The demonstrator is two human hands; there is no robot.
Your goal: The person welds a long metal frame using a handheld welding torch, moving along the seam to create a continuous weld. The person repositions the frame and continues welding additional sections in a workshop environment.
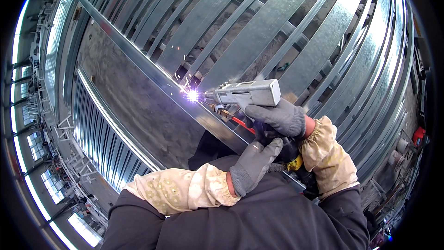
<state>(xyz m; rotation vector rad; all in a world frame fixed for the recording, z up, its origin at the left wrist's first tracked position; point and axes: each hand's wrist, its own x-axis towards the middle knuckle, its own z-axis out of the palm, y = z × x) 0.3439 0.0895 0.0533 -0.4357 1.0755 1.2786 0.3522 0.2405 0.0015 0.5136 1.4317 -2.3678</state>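
Note:
My right hand [280, 118], in a grey work glove, is wrapped round the grip of a silver welding gun [254, 92]. The gun's nozzle points left, at a bright violet-white weld spot [192, 95] throwing sparks on a long metal beam [217, 127]. My gloved left hand [254, 164] is closed at the black cable [289, 150] below the grip; its fingertips are partly hidden. A red hose [243, 124] runs from the brass fitting [223, 112] back toward my hands. Yellow tape [294, 163] wraps the cable.
Flat galvanized metal slats [259, 41] extend from the beam toward the far right, with gaps between them. Left of the beam lies grey floor [134, 83], then another slatted metal panel [104, 134]. A red object [418, 135] is at the far right.

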